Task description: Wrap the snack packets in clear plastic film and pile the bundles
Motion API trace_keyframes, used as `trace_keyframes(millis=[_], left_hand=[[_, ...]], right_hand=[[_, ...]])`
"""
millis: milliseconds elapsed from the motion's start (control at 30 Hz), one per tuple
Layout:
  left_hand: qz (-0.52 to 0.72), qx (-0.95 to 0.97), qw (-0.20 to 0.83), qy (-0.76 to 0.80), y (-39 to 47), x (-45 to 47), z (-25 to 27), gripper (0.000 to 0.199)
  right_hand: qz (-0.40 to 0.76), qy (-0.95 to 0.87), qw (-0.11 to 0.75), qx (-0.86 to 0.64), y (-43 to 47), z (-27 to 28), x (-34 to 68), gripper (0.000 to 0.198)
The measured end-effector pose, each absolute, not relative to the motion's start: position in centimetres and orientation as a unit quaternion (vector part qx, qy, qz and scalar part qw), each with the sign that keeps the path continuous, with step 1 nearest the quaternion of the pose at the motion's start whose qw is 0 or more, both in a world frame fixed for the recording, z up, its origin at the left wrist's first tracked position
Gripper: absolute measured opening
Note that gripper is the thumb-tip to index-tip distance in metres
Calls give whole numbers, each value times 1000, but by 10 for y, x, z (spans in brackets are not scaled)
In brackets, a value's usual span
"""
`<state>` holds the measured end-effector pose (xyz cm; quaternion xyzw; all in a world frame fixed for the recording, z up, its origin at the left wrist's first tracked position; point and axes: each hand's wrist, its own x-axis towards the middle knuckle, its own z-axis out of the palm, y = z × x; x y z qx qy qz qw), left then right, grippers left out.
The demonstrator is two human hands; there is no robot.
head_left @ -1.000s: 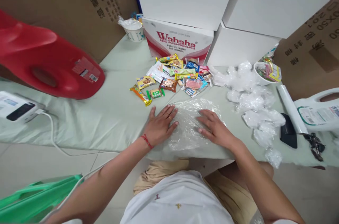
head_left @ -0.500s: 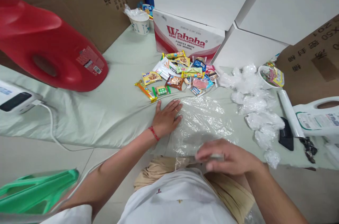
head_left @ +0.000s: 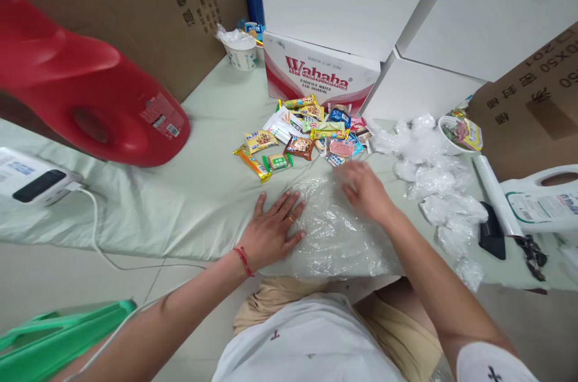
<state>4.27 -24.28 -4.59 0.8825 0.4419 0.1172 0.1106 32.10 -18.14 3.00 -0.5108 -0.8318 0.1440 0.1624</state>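
Observation:
My left hand lies flat with fingers spread, over the left edge of a clear plastic sheet or bag on the table. My right hand is at the far right part of the plastic, close to a heap of wrapped snacks. Motion smears its fingers, so I cannot tell whether it grips anything. Among the snacks are a yellow cookie packet, a green packet, an orange-yellow bar, a brown packet and a white packet.
Behind the snacks stands a Wahaha carton. Crumpled clear plastic bags lie to the right, beside a paper cup, a plastic roll and a white jug. Leftward are a red jug and a corded white device.
My right hand has moved from the table's front edge forward to the plastic's far side, near the snacks. My left hand stays flat on the left side. The camera view has shifted slightly.

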Motion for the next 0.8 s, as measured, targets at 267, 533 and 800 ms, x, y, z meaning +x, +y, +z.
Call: trace_keyframes(millis=[267, 533, 800], left_hand=[[104, 885, 112, 440, -240, 42, -44, 65], [118, 880, 122, 444, -240, 41, -45, 63], [113, 880, 121, 445, -241, 41, -46, 63]], right_hand=[[49, -804, 53, -590, -86, 11, 329, 53], [249, -678, 112, -682, -144, 14, 405, 17], [381, -492, 396, -675, -122, 9, 447, 33]])
